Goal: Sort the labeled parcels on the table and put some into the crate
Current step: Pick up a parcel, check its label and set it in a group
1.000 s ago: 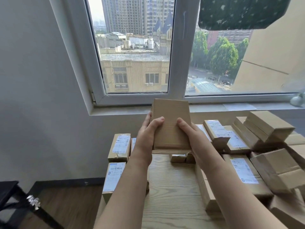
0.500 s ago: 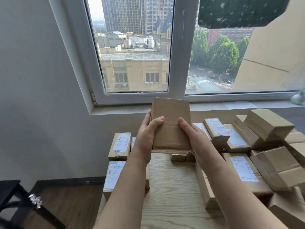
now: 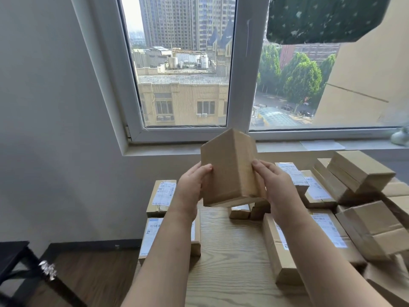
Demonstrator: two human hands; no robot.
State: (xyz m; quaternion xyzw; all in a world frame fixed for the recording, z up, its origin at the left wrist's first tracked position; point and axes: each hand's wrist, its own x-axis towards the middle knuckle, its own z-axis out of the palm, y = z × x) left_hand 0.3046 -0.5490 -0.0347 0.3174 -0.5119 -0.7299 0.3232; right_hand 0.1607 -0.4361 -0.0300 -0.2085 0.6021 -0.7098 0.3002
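Your left grip [image 3: 190,188] & right grip [image 3: 276,187] each clamp one side of a plain parcel [image 3: 230,171], tilted, above the counter [image 3: 230,251] btwn labeled parcels [image 3: 163,192].

Window [image 3: 183,63] daylight, blurred wide-angle edges.

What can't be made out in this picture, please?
Head view:
- Held parcel: only plain sides show; its other sides are turned away.
- Crate: out of frame.
- Parcel labels: print too small.
- Dark stand, lower left: blurred, cut by the edge.
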